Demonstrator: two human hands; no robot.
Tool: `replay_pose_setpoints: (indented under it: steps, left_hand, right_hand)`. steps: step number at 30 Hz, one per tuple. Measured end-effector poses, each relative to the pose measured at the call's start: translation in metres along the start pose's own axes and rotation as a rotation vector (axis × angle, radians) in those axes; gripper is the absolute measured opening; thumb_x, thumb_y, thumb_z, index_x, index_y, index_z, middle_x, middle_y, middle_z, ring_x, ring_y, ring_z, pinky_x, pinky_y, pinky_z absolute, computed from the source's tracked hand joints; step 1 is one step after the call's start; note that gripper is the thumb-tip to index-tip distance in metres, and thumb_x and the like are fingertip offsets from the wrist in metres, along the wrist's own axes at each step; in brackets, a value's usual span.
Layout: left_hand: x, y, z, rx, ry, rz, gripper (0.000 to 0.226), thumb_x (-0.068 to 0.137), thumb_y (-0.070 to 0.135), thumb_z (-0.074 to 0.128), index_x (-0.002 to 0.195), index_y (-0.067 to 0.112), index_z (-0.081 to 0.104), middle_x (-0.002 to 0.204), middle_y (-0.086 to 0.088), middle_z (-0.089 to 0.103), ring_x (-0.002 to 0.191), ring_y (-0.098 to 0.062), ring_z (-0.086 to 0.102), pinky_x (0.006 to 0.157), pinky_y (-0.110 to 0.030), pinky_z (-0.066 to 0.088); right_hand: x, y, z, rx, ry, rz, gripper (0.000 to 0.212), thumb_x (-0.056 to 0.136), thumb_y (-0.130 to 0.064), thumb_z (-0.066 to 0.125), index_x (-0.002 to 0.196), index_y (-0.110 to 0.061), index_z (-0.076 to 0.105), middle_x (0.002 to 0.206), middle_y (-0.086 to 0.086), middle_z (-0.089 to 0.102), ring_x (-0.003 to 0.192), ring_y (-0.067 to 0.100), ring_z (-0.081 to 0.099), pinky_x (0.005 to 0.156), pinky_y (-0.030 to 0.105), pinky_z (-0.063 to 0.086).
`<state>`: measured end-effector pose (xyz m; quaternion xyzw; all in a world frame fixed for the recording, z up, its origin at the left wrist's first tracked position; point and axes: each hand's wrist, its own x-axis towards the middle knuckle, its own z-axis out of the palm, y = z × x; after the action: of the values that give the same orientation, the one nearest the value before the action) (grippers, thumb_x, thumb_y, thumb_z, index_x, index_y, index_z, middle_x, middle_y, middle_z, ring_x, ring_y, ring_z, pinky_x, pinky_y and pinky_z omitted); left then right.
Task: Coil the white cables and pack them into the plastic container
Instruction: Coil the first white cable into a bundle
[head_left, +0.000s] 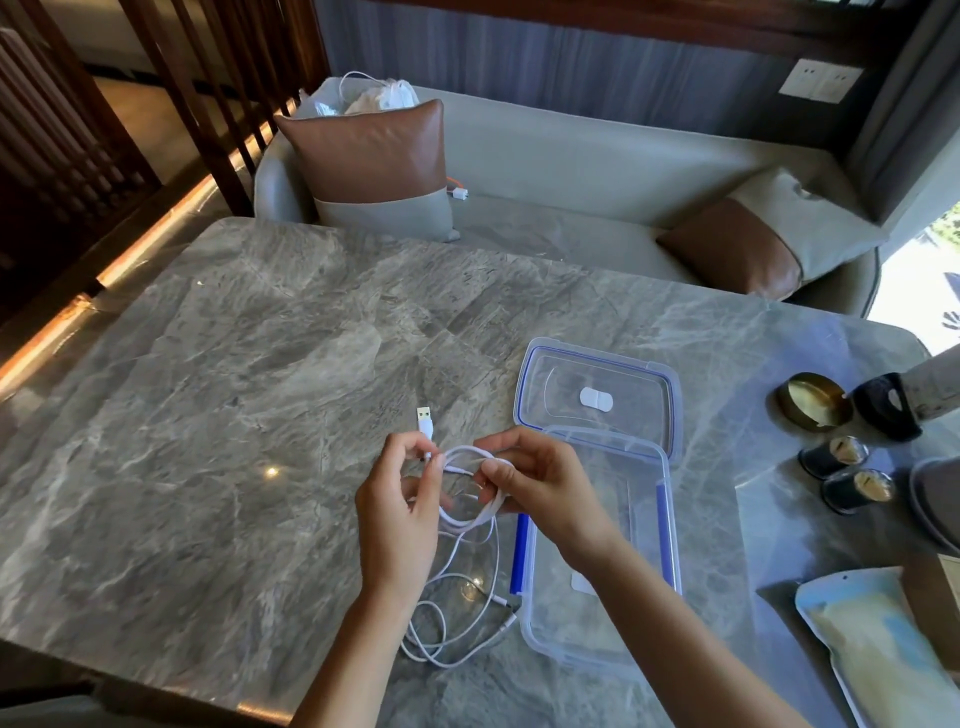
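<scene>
A white USB cable (470, 512) is looped between both hands above the marble table (208, 415). My left hand (400, 509) pinches the cable just below its USB plug (425, 420), which sticks up. My right hand (535, 483) grips the coiled loops. A second thin white cable (457, 618) lies loosely tangled on the table below my hands. The clear plastic container (649, 571) with blue latches sits open just right of my hands, partly hidden by my right forearm. Its lid (597, 395) lies behind it.
A brass dish (813, 400), two small dark jars (844, 473) and a dark object stand at the table's right. A pale pouch (872, 639) lies near the right front corner. Beyond the table is a grey sofa (597, 171) with brown cushions and a white bag.
</scene>
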<state>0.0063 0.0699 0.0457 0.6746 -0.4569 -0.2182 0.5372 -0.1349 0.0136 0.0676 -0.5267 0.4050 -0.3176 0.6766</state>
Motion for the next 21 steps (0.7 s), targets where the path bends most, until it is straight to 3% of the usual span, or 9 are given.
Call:
replay_pose_setpoints:
  steps: [5,8,11,15,17,21]
  left_hand:
    - [0.000,-0.004,0.001,0.067,-0.040,-0.034,0.027,0.082,0.012,0.065,0.090,0.036,0.056,0.085,0.010,0.068,0.051,-0.008,0.062,0.048,-0.014,0.044]
    - [-0.001,-0.004,0.002,0.134,-0.072,-0.063,0.030,0.078,0.011,0.069,0.092,0.032,0.052,0.074,0.011,0.065,0.061,-0.004,0.063,0.053,-0.017,0.050]
    - [-0.001,-0.005,0.004,0.220,-0.088,-0.099,0.022,0.077,0.013,0.070,0.092,0.023,0.056,0.069,0.009,0.066,0.062,-0.005,0.064,0.061,-0.029,0.055]
    - [-0.005,-0.009,0.009,0.277,-0.232,-0.124,0.005,0.083,0.017,0.054,0.085,0.014,0.058,0.069,-0.009,0.070,0.064,-0.027,0.066,0.063,-0.047,0.053]
    - [-0.008,-0.009,0.010,0.152,-0.246,-0.165,0.009,0.087,0.012,0.047,0.084,0.013,0.056,0.069,-0.010,0.067,0.064,-0.027,0.064,0.063,-0.046,0.053]
    - [-0.011,-0.009,0.009,-0.362,-0.313,-0.388,0.018,0.093,0.009,0.045,0.094,0.018,0.061,0.077,0.005,0.070,0.074,-0.006,0.065,0.067,-0.019,0.051]
  right_hand:
    - [0.000,0.003,0.003,-0.007,0.062,-0.081,0.012,0.086,-0.001,0.061,0.097,0.002,0.063,0.070,0.000,0.070,0.063,0.016,0.065,0.061,0.028,0.054]
    - [0.000,0.006,0.010,-0.026,0.148,-0.126,0.009,0.085,0.001,0.062,0.094,0.000,0.065,0.070,0.003,0.068,0.062,0.014,0.065,0.057,0.026,0.055]
    - [-0.002,0.012,0.020,-0.063,0.240,-0.152,0.014,0.085,0.000,0.062,0.087,-0.013,0.068,0.067,-0.001,0.070,0.064,0.014,0.068,0.055,0.024,0.055]
    - [-0.003,0.015,0.028,-0.111,0.279,-0.197,0.021,0.085,-0.001,0.059,0.080,-0.019,0.068,0.073,-0.006,0.072,0.065,0.010,0.070,0.055,0.018,0.054]
    - [-0.001,0.014,0.027,-0.186,0.282,-0.206,0.024,0.085,-0.003,0.058,0.078,-0.023,0.067,0.072,-0.006,0.072,0.065,0.009,0.070,0.053,0.017,0.052]
    - [0.002,0.014,0.020,-0.324,0.297,-0.247,0.025,0.086,-0.008,0.059,0.078,-0.030,0.065,0.076,-0.006,0.070,0.065,0.007,0.066,0.060,0.016,0.050]
